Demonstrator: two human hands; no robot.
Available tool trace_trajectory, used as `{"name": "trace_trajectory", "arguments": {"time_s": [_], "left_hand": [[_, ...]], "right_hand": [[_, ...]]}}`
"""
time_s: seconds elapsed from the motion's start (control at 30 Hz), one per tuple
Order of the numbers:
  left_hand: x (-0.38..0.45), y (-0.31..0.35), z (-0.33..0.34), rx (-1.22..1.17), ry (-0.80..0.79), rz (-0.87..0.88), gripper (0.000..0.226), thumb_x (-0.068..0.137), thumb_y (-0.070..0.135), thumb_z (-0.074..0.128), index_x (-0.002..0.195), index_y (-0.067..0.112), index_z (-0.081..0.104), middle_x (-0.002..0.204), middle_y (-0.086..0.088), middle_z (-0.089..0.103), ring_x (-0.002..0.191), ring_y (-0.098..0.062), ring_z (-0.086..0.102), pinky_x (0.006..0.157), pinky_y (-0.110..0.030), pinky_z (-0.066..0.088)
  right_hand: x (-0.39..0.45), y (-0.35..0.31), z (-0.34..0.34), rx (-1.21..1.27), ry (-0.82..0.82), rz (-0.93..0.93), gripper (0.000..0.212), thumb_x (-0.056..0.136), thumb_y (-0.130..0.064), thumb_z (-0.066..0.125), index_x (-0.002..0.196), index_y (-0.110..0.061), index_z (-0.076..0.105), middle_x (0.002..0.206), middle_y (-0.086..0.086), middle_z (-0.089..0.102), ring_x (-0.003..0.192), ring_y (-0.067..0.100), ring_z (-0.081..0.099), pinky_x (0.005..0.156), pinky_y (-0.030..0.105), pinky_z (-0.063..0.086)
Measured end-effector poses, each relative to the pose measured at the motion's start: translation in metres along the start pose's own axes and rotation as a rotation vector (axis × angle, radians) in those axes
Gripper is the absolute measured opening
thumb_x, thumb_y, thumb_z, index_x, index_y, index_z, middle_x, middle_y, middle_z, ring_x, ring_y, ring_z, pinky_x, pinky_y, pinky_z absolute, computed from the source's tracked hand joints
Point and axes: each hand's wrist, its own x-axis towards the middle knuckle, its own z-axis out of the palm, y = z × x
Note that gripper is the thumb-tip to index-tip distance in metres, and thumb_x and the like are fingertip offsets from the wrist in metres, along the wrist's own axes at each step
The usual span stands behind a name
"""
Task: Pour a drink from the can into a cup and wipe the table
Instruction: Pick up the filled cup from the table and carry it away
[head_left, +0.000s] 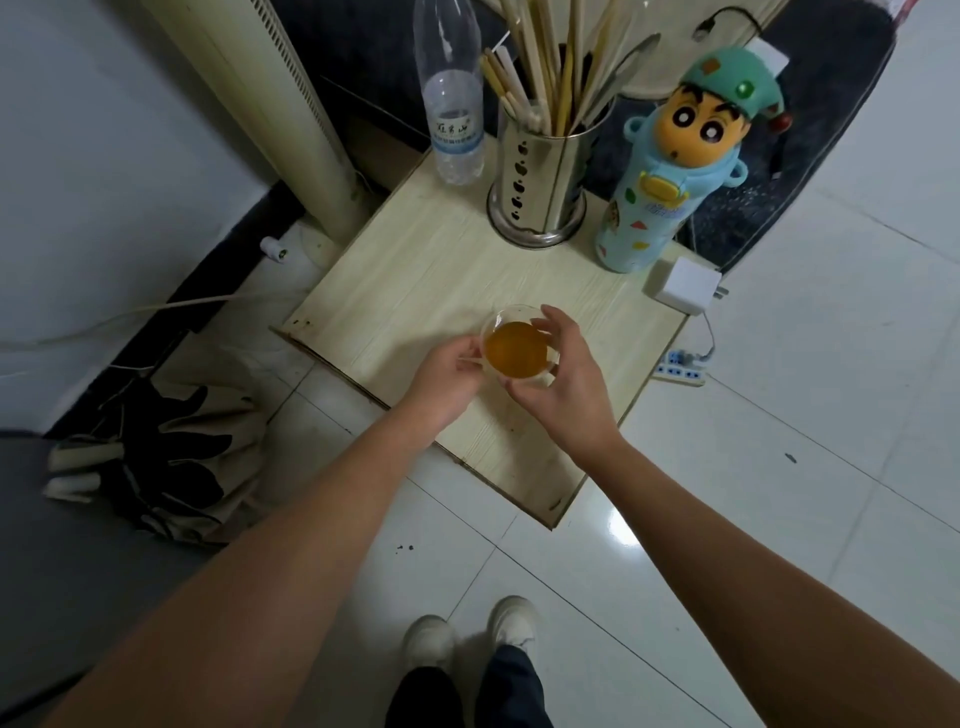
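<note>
Upright, mouth up, the clear cup (517, 347) of amber drink sits near the front middle of the small wooden table (415, 270), its axis vertical. Left hand (451, 375) and right hand (563, 382) both curl their fingers around its sides.

Bottle (453, 104): white-and-blue label with dark Chinese characters, too blurred to read for certain. Flask (657, 200): pale lettering on the blue body, illegible. No other text, number or sign readable.
</note>
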Motion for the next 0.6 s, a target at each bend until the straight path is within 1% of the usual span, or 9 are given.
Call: {"name": "trace_trajectory", "arguments": {"time_s": [0.07,0.2,0.27,0.37,0.4,0.43,0.5,0.6], "left_hand": [[0.001,-0.001,0.002,-0.009,-0.001,0.003,0.028,0.088,-0.003,0.047,0.099,0.020,0.060,0.087,0.009,0.059,0.084,-0.005,0.053,0.079,-0.019,0.042],[-0.001,0.001,0.003,-0.036,-0.020,-0.008,0.023,0.087,0.000,0.052,0.095,0.020,0.058,0.081,0.010,0.057,0.077,0.000,0.051,0.076,-0.017,0.040],[-0.001,0.002,0.004,-0.040,-0.028,-0.012,0.023,0.087,0.000,0.051,0.098,0.019,0.058,0.077,0.010,0.054,0.074,0.000,0.049,0.072,-0.015,0.039],[-0.001,0.000,0.004,-0.040,-0.040,-0.030,0.025,0.087,0.001,0.052,0.106,0.015,0.059,0.076,0.010,0.054,0.074,0.000,0.048,0.072,-0.014,0.039],[-0.001,0.000,0.004,-0.035,-0.044,-0.037,0.024,0.087,0.001,0.053,0.106,0.015,0.059,0.077,0.010,0.053,0.075,0.000,0.049,0.072,-0.015,0.039],[-0.002,-0.001,0.003,-0.029,-0.047,-0.042,0.023,0.086,0.001,0.053,0.103,0.016,0.058,0.078,0.010,0.053,0.076,-0.002,0.049,0.074,-0.016,0.039],[-0.001,-0.002,0.003,-0.018,-0.046,-0.045,0.023,0.086,0.000,0.052,0.098,0.020,0.056,0.082,0.010,0.054,0.081,-0.006,0.050,0.082,-0.023,0.042],[0.001,-0.004,0.003,0.001,-0.051,-0.058,0.024,0.086,0.001,0.052,0.101,0.020,0.056,0.087,0.011,0.055,0.089,-0.010,0.051,0.096,-0.034,0.041]], "right_hand": [[0.001,0.002,0.001,0.004,0.001,0.006,0.081,0.073,-0.019,0.076,0.139,-0.013,0.030,0.133,0.005,0.047,0.121,0.013,0.046,0.097,0.027,0.043],[0.001,0.007,0.003,0.012,-0.016,0.024,0.081,0.073,-0.021,0.076,0.139,-0.013,0.029,0.134,0.004,0.046,0.122,0.012,0.044,0.097,0.026,0.041],[0.001,0.009,0.005,0.015,-0.019,0.028,0.082,0.073,-0.022,0.076,0.139,-0.013,0.029,0.135,0.004,0.046,0.123,0.013,0.044,0.098,0.026,0.041],[0.000,0.011,0.008,0.014,-0.022,0.033,0.083,0.073,-0.026,0.076,0.139,-0.014,0.029,0.135,0.004,0.046,0.123,0.012,0.044,0.097,0.024,0.041],[0.000,0.012,0.008,0.010,-0.024,0.034,0.083,0.073,-0.026,0.076,0.139,-0.014,0.029,0.135,0.003,0.046,0.123,0.012,0.044,0.097,0.023,0.040],[0.000,0.013,0.008,0.003,-0.028,0.032,0.083,0.073,-0.025,0.076,0.140,-0.014,0.029,0.135,0.004,0.046,0.123,0.012,0.043,0.096,0.022,0.039],[0.000,0.014,0.008,-0.019,-0.035,0.019,0.082,0.074,-0.023,0.076,0.140,-0.013,0.028,0.136,0.004,0.045,0.124,0.013,0.043,0.097,0.022,0.038],[0.000,0.015,0.009,-0.030,-0.038,0.016,0.082,0.074,-0.022,0.076,0.140,-0.014,0.027,0.136,0.004,0.045,0.124,0.014,0.043,0.098,0.022,0.037]]}}
